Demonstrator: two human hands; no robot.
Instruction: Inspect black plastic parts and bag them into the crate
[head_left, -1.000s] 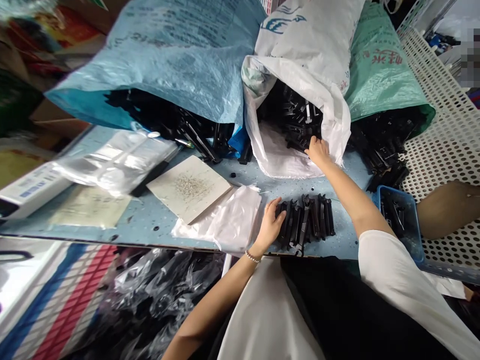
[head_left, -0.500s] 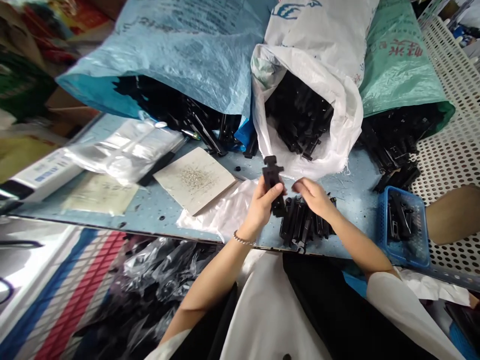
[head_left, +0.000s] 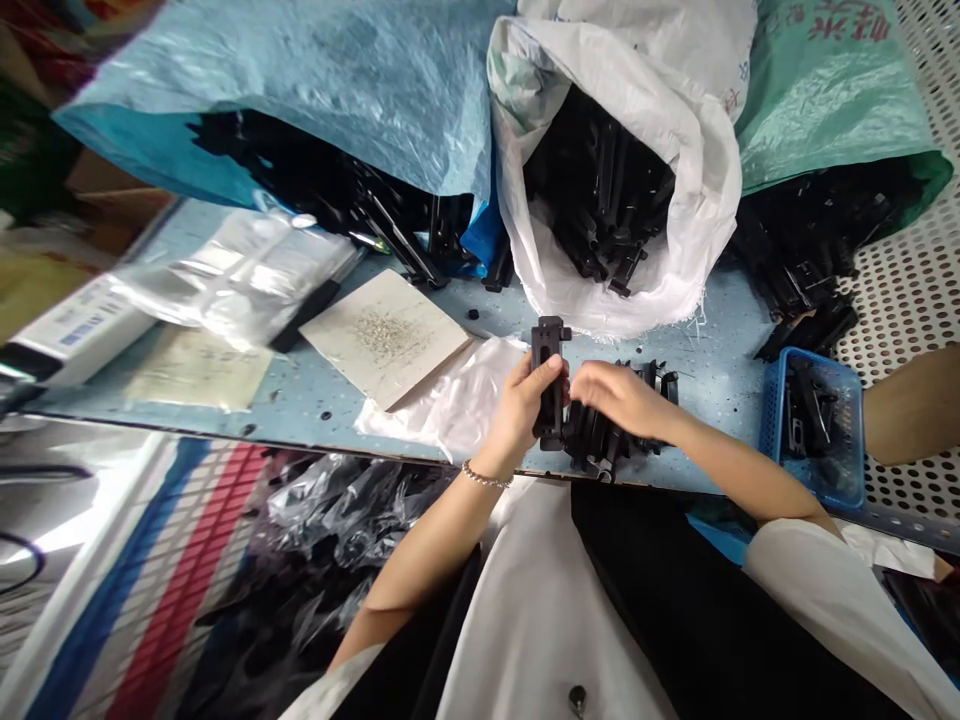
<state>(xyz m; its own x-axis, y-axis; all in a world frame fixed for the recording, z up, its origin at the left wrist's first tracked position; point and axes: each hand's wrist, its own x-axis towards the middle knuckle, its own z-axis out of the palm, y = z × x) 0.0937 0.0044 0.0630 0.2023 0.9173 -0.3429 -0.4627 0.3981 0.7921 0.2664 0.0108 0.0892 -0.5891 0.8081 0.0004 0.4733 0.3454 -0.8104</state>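
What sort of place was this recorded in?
Probably a small workshop or packing bench: large open sacks, such as the white sack, spill black plastic-looking parts, a blue basket holds more, and clear plastic bags lie on the worktable.

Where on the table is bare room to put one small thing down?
Mainly between the row of black plastic parts and the blue basket; a smaller patch lies between the yellowish sheet and the beige board. Crowded: under the right hand.

Stretches across as a pale blue bench top (head_left: 296, 395). Carries a blue sack (head_left: 322, 100) and a white sack (head_left: 694, 200) at the back; nearer the front, a pale tile (head_left: 386, 345) partly over white film (head_left: 461, 405), and a row of black parts (head_left: 609, 440).
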